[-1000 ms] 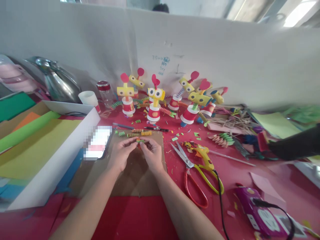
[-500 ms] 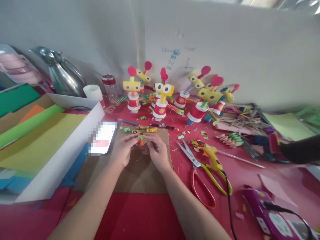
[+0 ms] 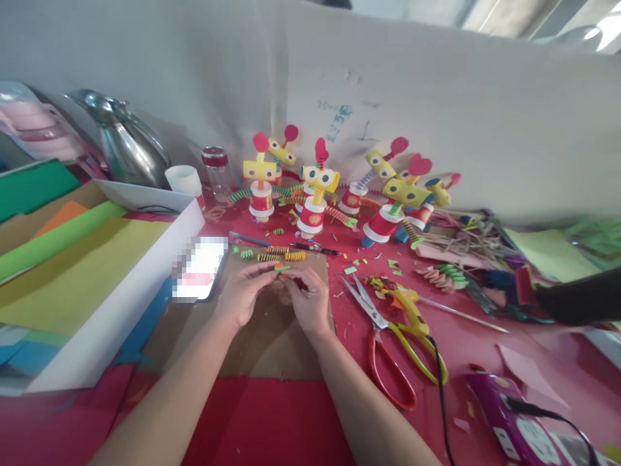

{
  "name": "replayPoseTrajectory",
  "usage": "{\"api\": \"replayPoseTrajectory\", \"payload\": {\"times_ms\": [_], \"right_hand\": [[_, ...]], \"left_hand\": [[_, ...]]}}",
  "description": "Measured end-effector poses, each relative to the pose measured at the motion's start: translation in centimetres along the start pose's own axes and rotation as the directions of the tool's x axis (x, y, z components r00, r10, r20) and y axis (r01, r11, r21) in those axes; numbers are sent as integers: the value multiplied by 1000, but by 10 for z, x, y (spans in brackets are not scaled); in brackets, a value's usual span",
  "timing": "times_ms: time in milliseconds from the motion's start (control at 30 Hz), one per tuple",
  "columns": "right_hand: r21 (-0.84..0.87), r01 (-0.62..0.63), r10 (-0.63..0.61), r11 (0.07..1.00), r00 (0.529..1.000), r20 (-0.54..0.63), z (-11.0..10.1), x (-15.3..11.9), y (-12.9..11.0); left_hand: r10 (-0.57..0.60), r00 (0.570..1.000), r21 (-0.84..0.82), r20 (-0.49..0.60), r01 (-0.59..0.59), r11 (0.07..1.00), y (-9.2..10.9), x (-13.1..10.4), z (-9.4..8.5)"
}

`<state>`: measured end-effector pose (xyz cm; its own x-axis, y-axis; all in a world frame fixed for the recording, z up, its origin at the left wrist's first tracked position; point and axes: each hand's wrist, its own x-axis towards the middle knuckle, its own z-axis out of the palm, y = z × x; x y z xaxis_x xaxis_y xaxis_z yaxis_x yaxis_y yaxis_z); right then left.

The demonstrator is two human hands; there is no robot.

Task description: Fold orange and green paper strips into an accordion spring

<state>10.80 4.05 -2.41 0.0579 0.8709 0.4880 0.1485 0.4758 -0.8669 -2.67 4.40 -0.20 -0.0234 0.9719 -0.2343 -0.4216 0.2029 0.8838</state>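
Note:
Over the brown cardboard [image 3: 262, 349], my left hand [image 3: 245, 288] and my right hand [image 3: 306, 294] meet, fingertips pinched together. Between them they hold crossed orange and green paper strips [image 3: 282, 267], of which only a short piece shows above the fingers. Just beyond my fingertips lie several folded paper springs [image 3: 294, 256] in green, orange and yellow. A phone [image 3: 200, 268] with a lit, blurred screen rests left of my left hand. To the right of my right hand are large scissors [image 3: 383, 330] with red and yellow handles, blades apart.
Paper-cup figures [image 3: 312, 217] with yellow heads stand at the back. A yellow glue gun [image 3: 411, 307] with a black cord lies beside the scissors. On the left is a white box [image 3: 121, 304] of coloured paper, with a steel jug [image 3: 123, 145] behind it. A purple device [image 3: 514, 414] sits front right.
The orange strip that hung down between my fingers is now folded up across the green one. Both hands stay in nearly the same place; the view has shifted slightly.

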Motion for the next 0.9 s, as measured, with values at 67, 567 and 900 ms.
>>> {"api": "replayPoseTrajectory", "payload": {"times_ms": [67,567,900], "right_hand": [[20,-18,18,1000,1000,-8,0,0,1],[8,-104,104,995,993,61,-2,-3,7],[71,-172,170,983,985,32,-3,-2,11]], "left_hand": [[29,1000,25,6,-30,999,-1,1,-1],[108,992,187,64,-118,975,-6,2,-6],[150,979,335,141,-190,923,-3,0,-10]]}}
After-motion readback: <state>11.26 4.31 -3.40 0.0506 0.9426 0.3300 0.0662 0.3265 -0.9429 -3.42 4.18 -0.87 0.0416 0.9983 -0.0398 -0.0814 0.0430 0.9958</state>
